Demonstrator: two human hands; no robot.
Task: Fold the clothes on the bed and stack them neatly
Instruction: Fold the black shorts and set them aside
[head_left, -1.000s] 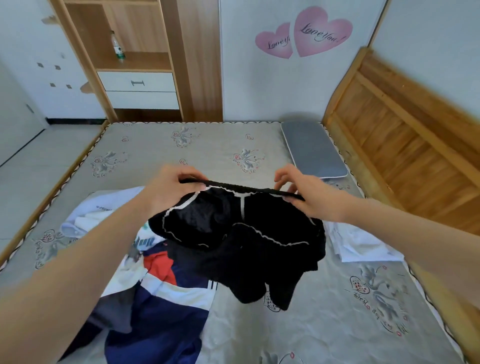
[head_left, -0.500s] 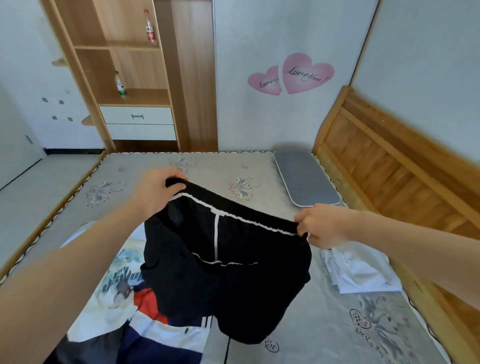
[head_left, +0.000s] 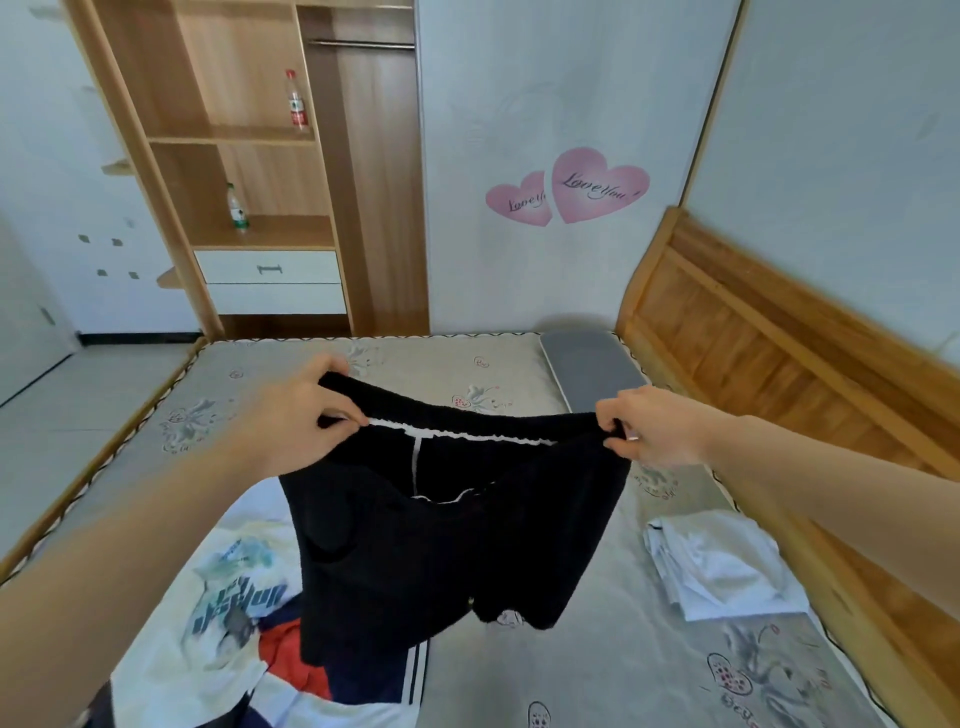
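Observation:
A pair of black shorts (head_left: 447, 540) with white inner seams hangs in the air above the bed (head_left: 597, 675). My left hand (head_left: 296, 415) pinches the left end of its waistband, and my right hand (head_left: 649, 428) pinches the right end, stretching it wide. Below at the lower left lies a heap of unfolded clothes (head_left: 234, 623): a white printed shirt and a navy, red and white garment. A folded white garment (head_left: 722, 566) lies on the bed at the right.
A grey pillow (head_left: 587, 364) lies at the bed's far right corner. A wooden headboard (head_left: 779, 374) runs along the right. Beyond the bed stands a wooden shelf unit (head_left: 260, 182) with two bottles and white drawers. Floor is at the left.
Both hands have lifted the black shorts off the bed and pulled the waistband wide. The view has tilted upward, showing more wall and shelf.

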